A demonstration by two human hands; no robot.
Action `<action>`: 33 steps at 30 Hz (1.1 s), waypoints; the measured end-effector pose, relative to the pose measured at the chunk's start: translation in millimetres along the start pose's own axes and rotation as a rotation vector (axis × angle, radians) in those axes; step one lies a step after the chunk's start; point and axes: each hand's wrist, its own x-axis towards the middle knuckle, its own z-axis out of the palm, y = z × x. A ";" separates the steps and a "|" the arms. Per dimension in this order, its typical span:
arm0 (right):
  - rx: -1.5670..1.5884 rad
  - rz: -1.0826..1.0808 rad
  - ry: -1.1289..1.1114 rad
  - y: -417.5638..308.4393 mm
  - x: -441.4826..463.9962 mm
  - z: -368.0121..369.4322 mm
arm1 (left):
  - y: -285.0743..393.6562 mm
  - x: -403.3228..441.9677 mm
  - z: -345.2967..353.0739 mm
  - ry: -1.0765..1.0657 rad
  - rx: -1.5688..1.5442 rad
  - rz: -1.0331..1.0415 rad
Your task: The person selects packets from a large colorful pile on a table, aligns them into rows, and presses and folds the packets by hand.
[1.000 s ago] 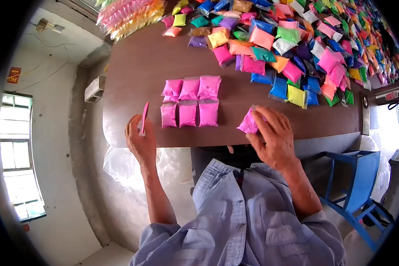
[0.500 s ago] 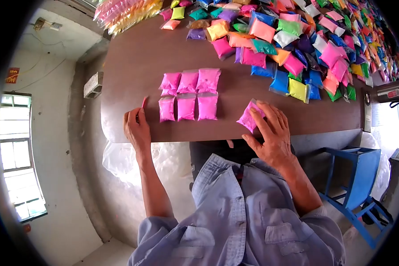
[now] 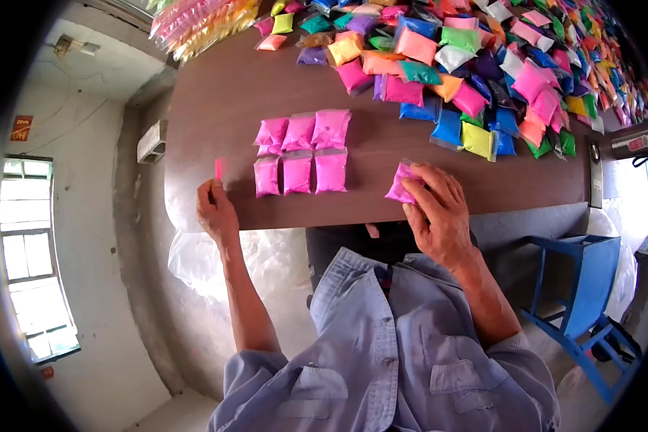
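Note:
My left hand (image 3: 217, 210) is at the front left edge of the table, its fingertips pinching a small flat red-pink strip (image 3: 219, 168) that points upward. Toward the right, my right hand (image 3: 441, 210) grips a small pink packet (image 3: 398, 184), with fingers on its top and the thumb close to its lower edge. Part of that packet is hidden under the fingers. Between my hands, several clear bags of pink material (image 3: 297, 173) lie in two neat rows on the brown table (image 3: 216, 93).
A big heap of small colored packets (image 3: 475, 140) covers the back right of the table. Long clear bags of colored material (image 3: 201, 21) lie at the back left. A dark cylinder (image 3: 633, 142) is at the right edge. Below stands a blue stool (image 3: 590, 281).
My left hand has shifted slightly left, and the strip now shows its flat side. The thumb of my right hand has drawn in toward the packet and its fingers.

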 end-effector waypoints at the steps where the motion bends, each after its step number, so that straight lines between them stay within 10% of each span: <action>1: 0.017 -0.002 0.017 -2.0 -0.2 -1.9 | 11.7 -3.5 -3.8 -0.005 -0.005 0.001; 12: 0.031 -0.074 0.108 8.5 -22.8 -11.6 | 175.7 -122.2 19.9 -0.683 -0.390 0.463; 33: 0.090 0.016 0.099 12.1 -22.6 -22.9 | 214.8 -113.1 63.4 -0.695 -0.283 0.652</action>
